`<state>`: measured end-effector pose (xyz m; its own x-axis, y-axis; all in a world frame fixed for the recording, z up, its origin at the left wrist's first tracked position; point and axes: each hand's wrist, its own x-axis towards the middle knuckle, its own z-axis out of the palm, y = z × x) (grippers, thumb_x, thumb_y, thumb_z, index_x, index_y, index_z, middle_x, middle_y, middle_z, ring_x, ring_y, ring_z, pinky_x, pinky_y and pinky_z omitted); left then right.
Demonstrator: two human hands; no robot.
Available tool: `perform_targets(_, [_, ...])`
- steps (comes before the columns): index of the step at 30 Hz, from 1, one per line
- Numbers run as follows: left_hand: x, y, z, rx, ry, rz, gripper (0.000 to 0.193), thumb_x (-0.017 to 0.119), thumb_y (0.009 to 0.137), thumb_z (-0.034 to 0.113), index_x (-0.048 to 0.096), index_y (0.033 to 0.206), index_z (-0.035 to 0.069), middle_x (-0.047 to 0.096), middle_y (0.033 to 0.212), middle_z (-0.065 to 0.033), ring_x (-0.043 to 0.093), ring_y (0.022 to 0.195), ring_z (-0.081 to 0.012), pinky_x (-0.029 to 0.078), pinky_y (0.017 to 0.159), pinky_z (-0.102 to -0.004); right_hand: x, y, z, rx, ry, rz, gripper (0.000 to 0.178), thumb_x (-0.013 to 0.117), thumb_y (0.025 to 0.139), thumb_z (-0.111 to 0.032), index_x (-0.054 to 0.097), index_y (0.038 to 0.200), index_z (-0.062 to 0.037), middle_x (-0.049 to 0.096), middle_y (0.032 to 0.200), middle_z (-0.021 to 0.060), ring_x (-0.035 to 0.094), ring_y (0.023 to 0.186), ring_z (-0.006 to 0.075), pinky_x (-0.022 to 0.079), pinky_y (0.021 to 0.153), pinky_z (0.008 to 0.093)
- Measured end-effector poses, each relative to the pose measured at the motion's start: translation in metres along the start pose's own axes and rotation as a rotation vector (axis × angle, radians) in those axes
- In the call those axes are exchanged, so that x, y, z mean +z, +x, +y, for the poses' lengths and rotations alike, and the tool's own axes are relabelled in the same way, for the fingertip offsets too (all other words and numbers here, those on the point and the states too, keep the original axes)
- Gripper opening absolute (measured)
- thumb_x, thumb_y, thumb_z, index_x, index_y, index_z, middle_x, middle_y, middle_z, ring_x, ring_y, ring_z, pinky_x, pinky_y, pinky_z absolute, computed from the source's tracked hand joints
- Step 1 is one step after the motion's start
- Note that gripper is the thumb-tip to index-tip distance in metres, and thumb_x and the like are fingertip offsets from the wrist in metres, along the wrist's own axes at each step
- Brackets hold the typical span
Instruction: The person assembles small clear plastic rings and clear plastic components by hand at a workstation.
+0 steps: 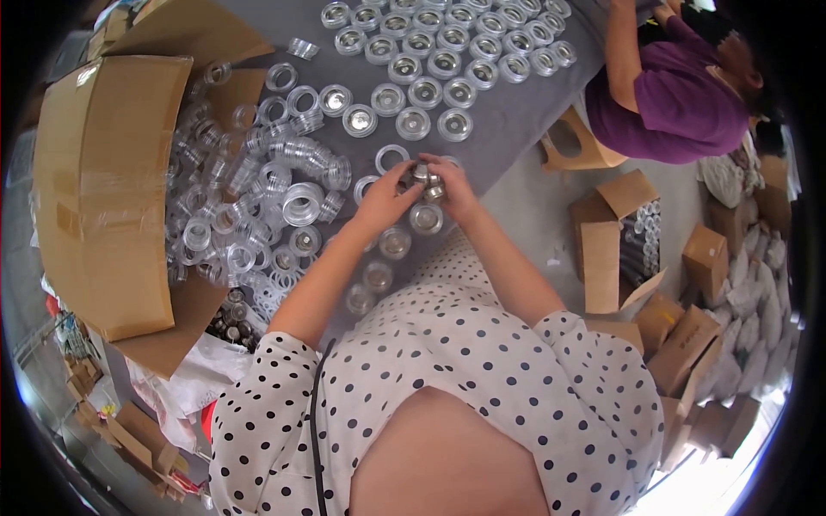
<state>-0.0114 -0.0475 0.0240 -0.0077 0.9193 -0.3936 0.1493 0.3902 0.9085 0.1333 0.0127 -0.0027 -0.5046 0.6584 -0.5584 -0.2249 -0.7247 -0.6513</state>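
My left hand (387,199) and my right hand (453,187) meet at the near part of the grey table, fingers curled around several small round silver metal pieces (433,183). Exactly how the pieces are split between the hands cannot be made out. Just below my fingers sits a clear round plastic container (426,218) with a metal piece in its middle. A clear plastic ring (392,158) lies just beyond my left hand. More containers (395,242) stand in a row toward my body, along the table edge.
A big cardboard box (107,198) lies on its side at left, spilling a heap of clear plastic rings (249,198). Rows of filled clear containers (445,63) cover the far table. A person in purple (680,99) works at the far right. Open cartons (600,258) stand on the floor.
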Motion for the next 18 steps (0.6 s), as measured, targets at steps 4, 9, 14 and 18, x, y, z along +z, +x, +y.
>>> perform_targets(4, [-0.002,-0.007,0.014,0.101,0.072,0.104,0.039,0.061,0.074,0.012,0.048,0.109,0.001,0.054,0.106,-0.012,0.056,0.089,-0.0179,0.043,0.079,-0.0293,0.006,0.0,0.001,0.124,0.12,-0.013,0.034,0.049,0.081,-0.028,0.052,0.108,-0.0082,0.059,0.092,0.0071,0.058,0.078,0.0186,0.05,0.057,0.0346])
perform_targets(9, [0.006,-0.003,0.004,0.22,-0.449,0.305,0.035,0.062,0.069,0.007,0.051,0.102,0.002,0.052,0.103,-0.0106,0.055,0.09,-0.0202,0.043,0.078,-0.0288,-0.001,0.005,0.011,0.443,0.289,-0.077,0.03,0.046,0.082,-0.037,0.057,0.096,-0.0128,0.061,0.086,0.0048,0.058,0.077,0.0194,0.046,0.056,0.035])
perform_targets(14, [-0.015,0.02,-0.041,0.231,-0.059,0.477,0.037,0.062,0.066,0.004,0.05,0.102,0.003,0.049,0.104,-0.0109,0.051,0.094,-0.0209,0.041,0.079,-0.0319,0.001,0.001,0.013,0.413,0.298,-0.074,0.028,0.044,0.084,-0.036,0.057,0.094,-0.0127,0.061,0.086,0.0054,0.059,0.075,0.019,0.046,0.055,0.0338])
perform_targets(18, [-0.014,0.019,-0.031,0.246,0.329,0.417,0.035,0.063,0.066,0.003,0.051,0.099,0.001,0.051,0.101,-0.0108,0.052,0.092,-0.0212,0.042,0.08,-0.0305,-0.008,-0.004,0.011,0.368,0.332,-0.056,0.028,0.043,0.084,-0.034,0.056,0.095,-0.0115,0.061,0.087,0.0062,0.059,0.076,0.0178,0.046,0.053,0.032])
